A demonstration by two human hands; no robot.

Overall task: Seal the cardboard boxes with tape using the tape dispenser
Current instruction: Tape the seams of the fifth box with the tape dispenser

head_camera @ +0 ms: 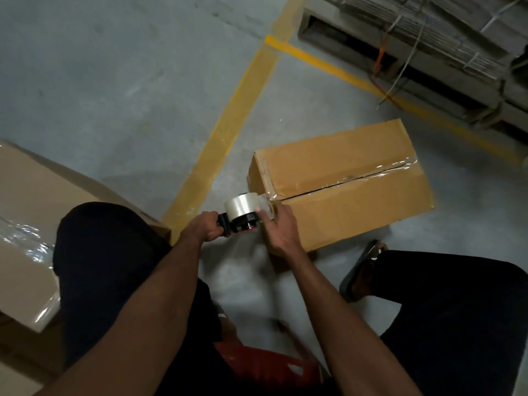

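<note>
A brown cardboard box [351, 207] lies on the grey floor in front of me, its flaps closed and a shiny strip of clear tape along the centre seam. At the box's near left corner is a tape dispenser [243, 214] with a roll of clear tape on a black and red frame. My left hand [207, 228] grips the dispenser's handle. My right hand [278, 227] rests flat with straight fingers on the box's near corner, pressing down the tape end beside the dispenser.
A larger taped cardboard box [25, 224] stands at my left knee. Yellow lines [228, 121] cross the floor. A pallet with strapped flat cardboard [428, 44] fills the top right. A red stool [265, 367] is under me, and my sandalled foot [361, 272] is at the right.
</note>
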